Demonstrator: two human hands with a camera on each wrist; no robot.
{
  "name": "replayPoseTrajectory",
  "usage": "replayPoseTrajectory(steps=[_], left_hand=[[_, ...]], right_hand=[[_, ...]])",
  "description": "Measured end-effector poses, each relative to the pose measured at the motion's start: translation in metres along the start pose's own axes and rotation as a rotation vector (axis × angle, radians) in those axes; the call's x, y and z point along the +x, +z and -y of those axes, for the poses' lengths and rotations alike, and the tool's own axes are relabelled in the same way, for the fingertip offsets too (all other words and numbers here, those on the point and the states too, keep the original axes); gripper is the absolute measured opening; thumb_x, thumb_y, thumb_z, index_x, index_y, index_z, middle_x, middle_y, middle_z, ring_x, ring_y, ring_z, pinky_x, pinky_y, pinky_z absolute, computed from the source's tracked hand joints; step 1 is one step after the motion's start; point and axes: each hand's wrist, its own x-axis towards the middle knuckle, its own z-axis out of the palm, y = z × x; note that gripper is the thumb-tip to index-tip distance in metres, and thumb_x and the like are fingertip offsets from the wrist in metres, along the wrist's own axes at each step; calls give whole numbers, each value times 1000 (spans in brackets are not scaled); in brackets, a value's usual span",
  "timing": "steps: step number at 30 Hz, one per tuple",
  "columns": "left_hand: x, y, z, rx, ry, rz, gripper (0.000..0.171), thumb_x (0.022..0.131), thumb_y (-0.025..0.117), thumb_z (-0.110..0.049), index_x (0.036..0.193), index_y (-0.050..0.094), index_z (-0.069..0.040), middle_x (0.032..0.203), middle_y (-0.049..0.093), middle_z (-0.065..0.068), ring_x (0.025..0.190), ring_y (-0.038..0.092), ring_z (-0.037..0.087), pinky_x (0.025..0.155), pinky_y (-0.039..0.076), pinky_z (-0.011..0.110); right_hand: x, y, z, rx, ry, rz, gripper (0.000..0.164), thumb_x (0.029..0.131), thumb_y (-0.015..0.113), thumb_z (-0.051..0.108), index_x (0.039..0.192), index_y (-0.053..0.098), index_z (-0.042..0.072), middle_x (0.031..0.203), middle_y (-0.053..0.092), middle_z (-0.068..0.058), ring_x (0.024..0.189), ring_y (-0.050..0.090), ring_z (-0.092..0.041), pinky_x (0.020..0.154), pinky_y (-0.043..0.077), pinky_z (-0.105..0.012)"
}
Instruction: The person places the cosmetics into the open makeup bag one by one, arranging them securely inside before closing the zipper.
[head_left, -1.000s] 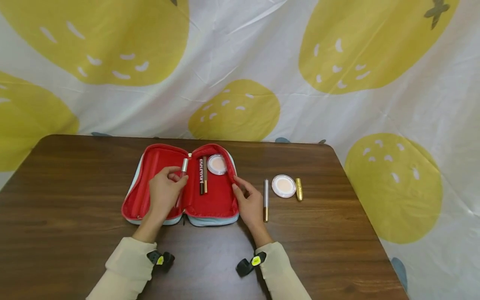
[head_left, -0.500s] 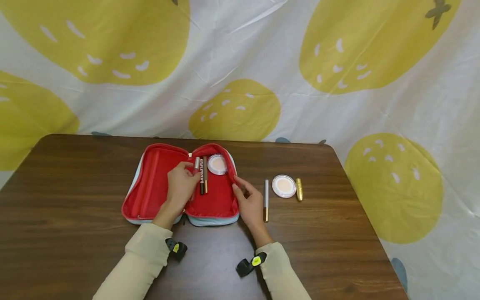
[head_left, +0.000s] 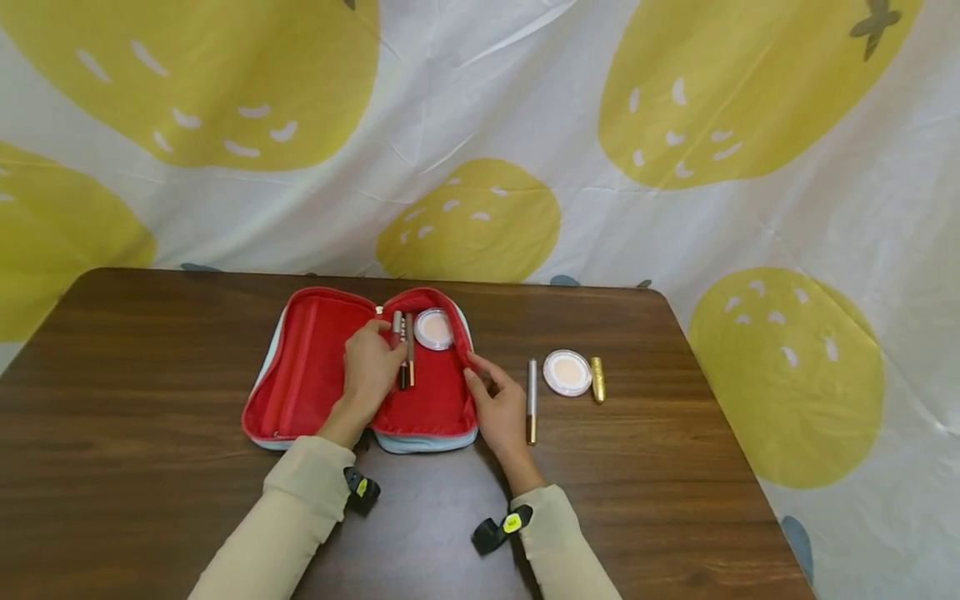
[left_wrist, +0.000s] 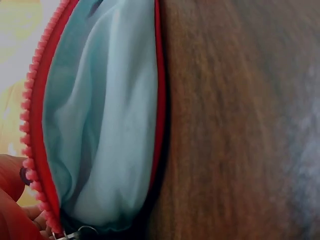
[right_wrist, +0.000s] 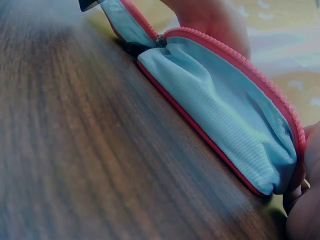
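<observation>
A pouch (head_left: 300,375) with a red lining and light blue outside lies unzipped and spread flat on the table. My left hand (head_left: 371,362) is over its right half and pinches a slim tube with a silver cap (head_left: 397,320), whose lower part my fingers hide. Beside the tube lie a dark pencil with white lettering (head_left: 403,377), a brown-and-gold pencil (head_left: 411,350) and a round compact (head_left: 433,329). My right hand (head_left: 501,408) grips the pouch's right rim between thumb and fingers; in the right wrist view the pouch's light blue side (right_wrist: 220,110) stands up from the table.
Right of the pouch, on the brown table (head_left: 637,500), lie a silver-and-gold tube (head_left: 532,400), a second round compact (head_left: 567,372) and a short gold tube (head_left: 597,380). A fruit-print curtain (head_left: 480,108) hangs behind the table.
My left hand has carried the silver-capped tube rightward from the pouch's middle fold to beside the lettered pencil. The right hand has stayed on the right rim.
</observation>
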Motion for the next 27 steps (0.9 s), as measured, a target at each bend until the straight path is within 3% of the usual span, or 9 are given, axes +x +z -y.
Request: replayPoseTrajectory(steps=[10,14,21,27], left_hand=[[2,0,1,45,7,29,24,81,71,-12,96,63,5,80,57,20,76,56,37,65,47,47],[3,0,2,66,21,52,31,81,71,-13,104,62,6,84,55,21,80,56,37,68,48,49],[4,1,6,75,3,92,62,80,77,-20,128,52,11,109,56,28,98,55,42,85,46,52],[2,-4,5,114,9,136,61,80,74,-14,130,49,10,116,52,30,104,52,44,88,44,53]], right_hand=[[0,0,0,2,4,1,27,91,62,2,118,66,-3,65,55,-20,54,47,-10,48,37,-17],[1,0,0,-7,3,-1,27,91,62,3,118,66,-2,65,55,-20,54,47,-10,48,38,-17],[0,0,1,-14,4,-4,27,91,62,3,117,66,-2,67,57,-21,53,46,-9,48,37,-17],[0,0,2,-14,7,-2,27,92,62,3,118,66,-2,64,55,-20,53,46,-10,48,37,-17]])
